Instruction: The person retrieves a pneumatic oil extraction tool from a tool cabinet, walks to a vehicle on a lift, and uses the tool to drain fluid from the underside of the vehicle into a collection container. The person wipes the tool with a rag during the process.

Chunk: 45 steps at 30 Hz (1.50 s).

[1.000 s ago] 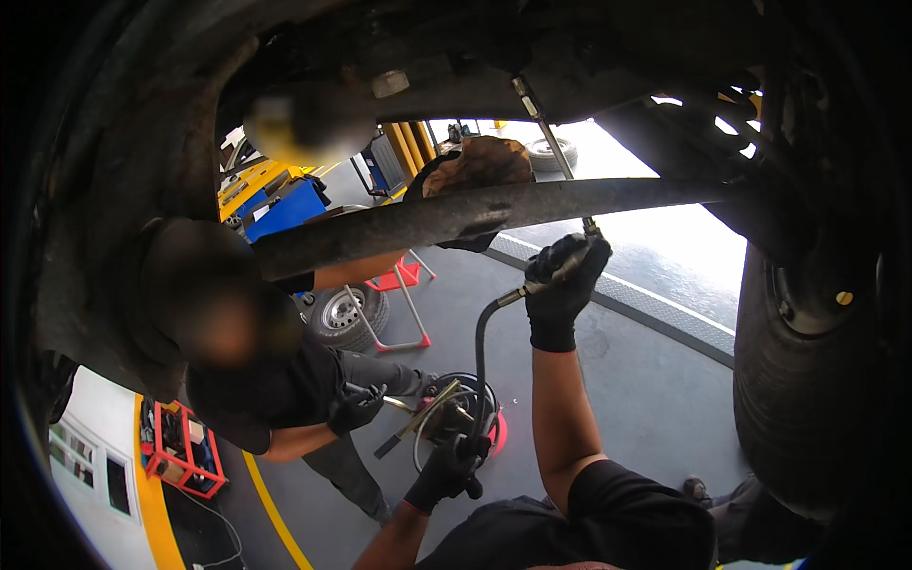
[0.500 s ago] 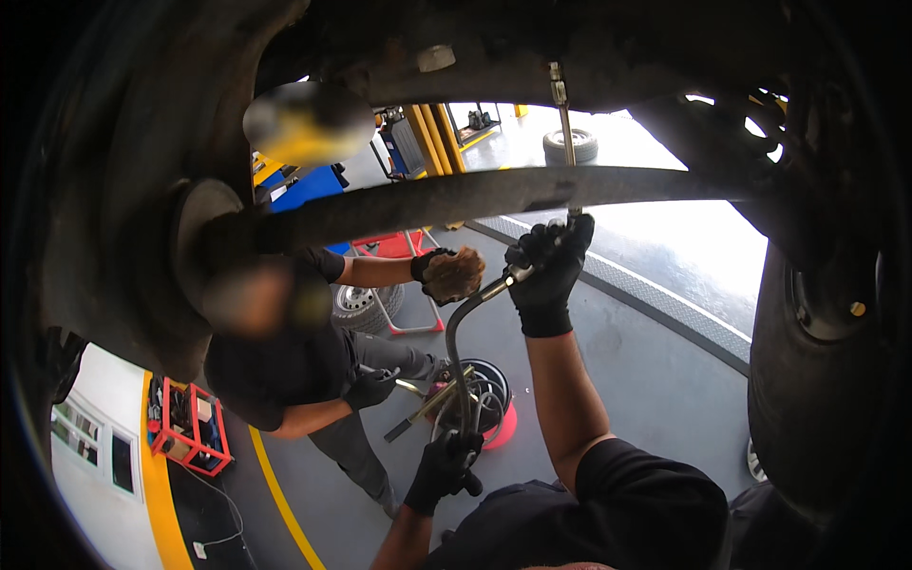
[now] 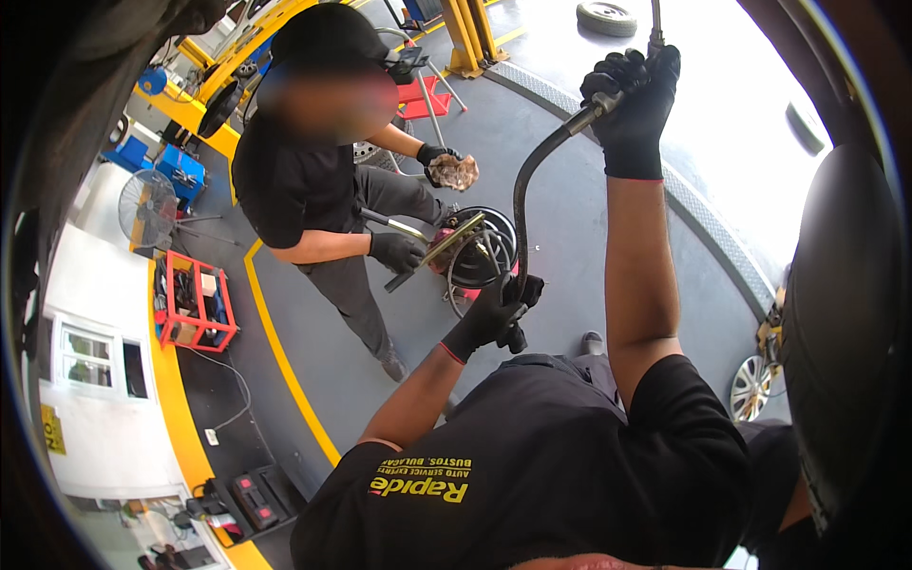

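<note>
My right hand (image 3: pixel 632 109), in a black glove, is raised at the upper right. Its fingers are closed around the metal end fitting of a hose, and a thin metal tube (image 3: pixel 655 21) rises above it. The black hose (image 3: pixel 525 180) curves down from there to my left hand (image 3: pixel 489 318). That hand, also gloved, is wrapped around the hose's lower part, and black ends poke out beside the fingers. Behind it, a round drum pump (image 3: pixel 489 228) with coiled hose stands on the floor. A metal lever bar (image 3: pixel 442 249) slants across it.
At left stands a co-worker (image 3: pixel 275 180) in dark clothes, one gloved hand holding a crumpled brown rag (image 3: pixel 454 172), the other by the lever. A red tool cart (image 3: pixel 195 302), a fan (image 3: pixel 147 209) and a black case (image 3: pixel 255 503) line the left. A dark tyre-like shape (image 3: pixel 845 313) borders the right.
The view has tilted down, and the dark shaft and underbody overhead have mostly left it. Both my hands keep their grip on the hose. The co-worker still holds the rag.
</note>
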Motion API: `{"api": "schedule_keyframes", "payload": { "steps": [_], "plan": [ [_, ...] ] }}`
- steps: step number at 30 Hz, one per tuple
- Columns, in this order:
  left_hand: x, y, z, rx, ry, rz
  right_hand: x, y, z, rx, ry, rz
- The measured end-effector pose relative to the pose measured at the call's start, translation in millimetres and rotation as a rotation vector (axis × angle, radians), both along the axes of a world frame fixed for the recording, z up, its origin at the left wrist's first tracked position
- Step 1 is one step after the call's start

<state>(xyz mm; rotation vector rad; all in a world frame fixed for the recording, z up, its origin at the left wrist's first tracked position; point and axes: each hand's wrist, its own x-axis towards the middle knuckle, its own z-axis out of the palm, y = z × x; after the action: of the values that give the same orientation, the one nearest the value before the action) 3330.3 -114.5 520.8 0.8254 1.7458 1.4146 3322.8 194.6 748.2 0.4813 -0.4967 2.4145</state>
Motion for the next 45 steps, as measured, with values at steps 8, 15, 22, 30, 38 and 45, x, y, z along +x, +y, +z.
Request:
{"api": "schedule_keyframes", "payload": {
  "steps": [8, 15, 22, 30, 38, 45],
  "plan": [
    [-25, -7, -45, 0.220, -0.203, 0.349, -4, 4, 19, 0.051, -0.087, -0.009],
    [-99, -120, -73, 0.073, -0.355, 0.337, -4, -10, 29, 0.041, -0.239, -0.284],
    [-179, -88, -106, 0.108, -0.182, 0.514, -7, 7, 26, 0.095, -0.055, 0.021],
    [-203, -47, -116, 0.063, -0.288, 0.344, -7, 7, 27, 0.146, 0.200, 0.166],
    [-198, -28, -107, -0.151, -0.176, 0.350, 4, 7, 24, 0.044, 0.207, 0.122],
    [-211, -29, -99, -0.236, 0.030, 0.320, 6, 4, 24, 0.020, 0.092, 0.000]
  ]
}}
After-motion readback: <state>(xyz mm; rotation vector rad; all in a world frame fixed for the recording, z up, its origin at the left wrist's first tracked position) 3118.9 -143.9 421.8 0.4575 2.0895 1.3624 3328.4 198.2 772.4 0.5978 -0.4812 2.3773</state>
